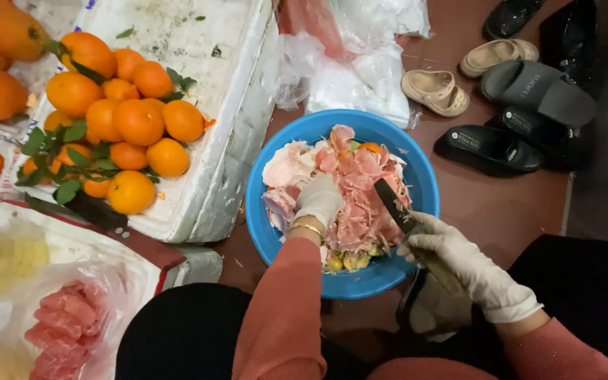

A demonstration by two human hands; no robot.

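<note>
A blue basin (416, 169) sits on the brown floor in front of my knees, heaped with pink and white fruit peel (360, 204). My left hand (318, 200), in a white glove with a gold bracelet at the wrist, presses down into the peel. My right hand (459, 264), also gloved, grips a dark-bladed knife (392, 204) whose blade lies over the right side of the heap. Both sleeves are salmon pink.
A white foam box (205, 84) at the left carries a pile of leafy oranges (124, 119). Bagged pink fruit segments (65, 324) lie at lower left. Crumpled plastic bags (360, 63) lie beyond the basin. Several sandals and slippers (508, 98) stand at upper right.
</note>
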